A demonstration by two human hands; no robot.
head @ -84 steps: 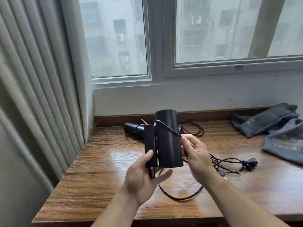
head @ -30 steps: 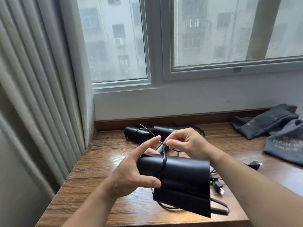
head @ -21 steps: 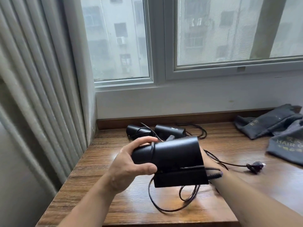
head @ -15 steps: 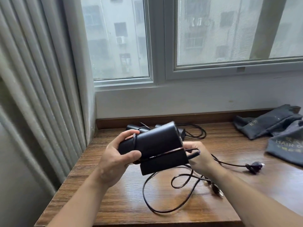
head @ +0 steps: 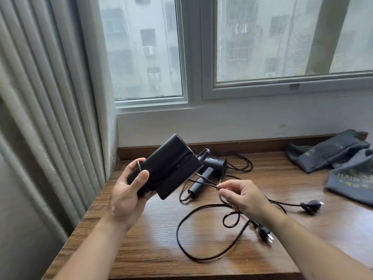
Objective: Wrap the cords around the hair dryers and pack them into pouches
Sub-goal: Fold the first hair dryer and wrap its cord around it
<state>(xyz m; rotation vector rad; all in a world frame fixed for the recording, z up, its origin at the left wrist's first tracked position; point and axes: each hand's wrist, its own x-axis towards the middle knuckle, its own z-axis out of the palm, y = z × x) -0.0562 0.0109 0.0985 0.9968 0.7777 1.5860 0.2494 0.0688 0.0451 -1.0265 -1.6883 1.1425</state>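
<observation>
My left hand [head: 127, 190] grips a folded black hair dryer [head: 169, 166], held tilted above the wooden table [head: 153, 249], with one turn of cord round its left end. My right hand [head: 244, 197] pinches the dryer's black cord [head: 203, 257] just right of the body. The rest of that cord loops loosely on the table and ends in a plug [head: 265, 235]. A second black hair dryer [head: 210, 168] lies at the back of the table with its own cord [head: 240, 162]. Grey pouches [head: 331, 150] lie at the far right.
A grey curtain [head: 50, 108] hangs at the left edge of the table. A window and white wall stand behind it. A second plug [head: 310, 205] lies on the table to the right, near a pouch printed with HAIR [head: 351, 182].
The dryer has tipped from lying level to slanting up to the right. My right hand has slid away from its body along the cord, drawing the cord out to the right.
</observation>
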